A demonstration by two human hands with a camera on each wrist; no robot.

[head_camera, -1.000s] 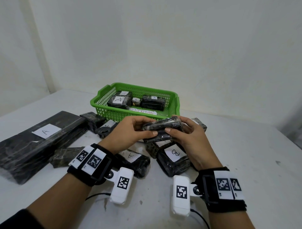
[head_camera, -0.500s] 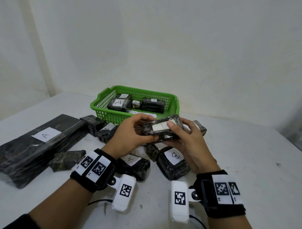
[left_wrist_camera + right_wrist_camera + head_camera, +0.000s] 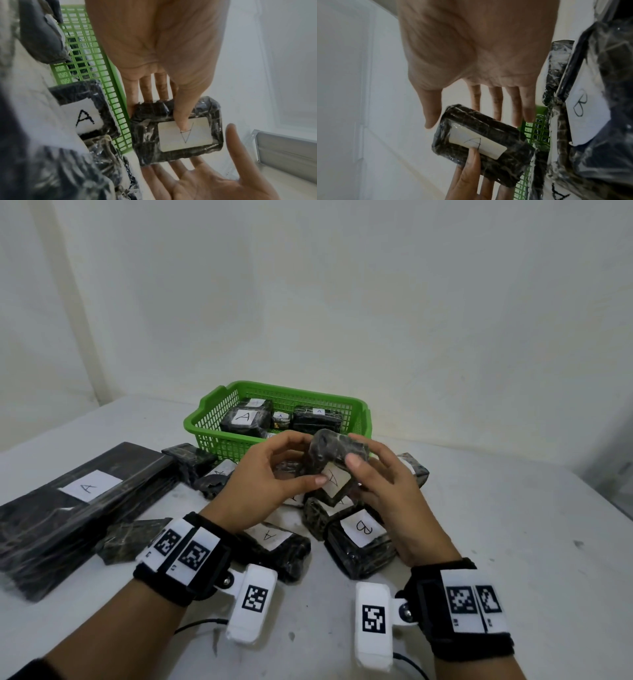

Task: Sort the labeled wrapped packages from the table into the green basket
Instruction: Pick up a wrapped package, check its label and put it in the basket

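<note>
A small dark wrapped package (image 3: 334, 470) with a white label marked A is held above the table between both hands, just in front of the green basket (image 3: 205, 419). My left hand (image 3: 270, 474) pinches it, thumb on the label and fingers behind. My right hand (image 3: 383, 484) holds its other end, thumb on the upper edge and fingers behind. The left wrist view shows the package (image 3: 176, 131) with the left thumb on its label. In the right wrist view the package (image 3: 481, 146) lies against the right hand's straight fingers (image 3: 496, 101). The basket holds several packages marked A (image 3: 245, 419).
A long black package marked A (image 3: 85, 498) lies at the left. Below the hands lie a package marked B (image 3: 359, 539), one marked A (image 3: 274, 542) and other dark packages (image 3: 133, 539), (image 3: 191, 460), (image 3: 414, 470). A wall stands behind the basket.
The package has been turned in both hands from edge-on until its label A faces me. It has also risen a little toward the basket.
</note>
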